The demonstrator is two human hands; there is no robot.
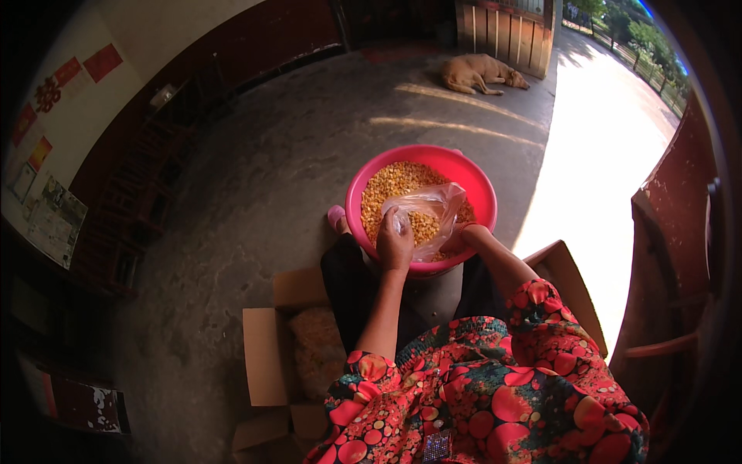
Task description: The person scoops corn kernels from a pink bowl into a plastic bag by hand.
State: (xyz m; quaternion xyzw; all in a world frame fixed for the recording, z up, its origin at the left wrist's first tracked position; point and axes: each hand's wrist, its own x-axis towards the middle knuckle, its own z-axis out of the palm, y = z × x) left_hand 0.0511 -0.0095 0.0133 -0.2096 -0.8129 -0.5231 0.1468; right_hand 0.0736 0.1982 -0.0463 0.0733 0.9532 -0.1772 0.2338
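A round pink plastic basin (482, 191) filled with yellow corn kernels (385, 182) rests before me at my knees. My left hand (396, 238) grips the left rim of a clear plastic bag (432, 200), whose mouth is spread open over the basin. Kernels show inside the bag. My right hand (461, 236) is low in the basin at the bag's right side, partly behind the plastic and among the kernels; its fingers are mostly hidden, and whether it holds anything does not show.
An open cardboard box (265, 356) with a filled plastic bag (319, 348) stands at my left, another carton (571, 290) at my right. A tan dog (478, 72) lies near the wooden slatted door (504, 35). Dark chairs (139, 203) line the left wall.
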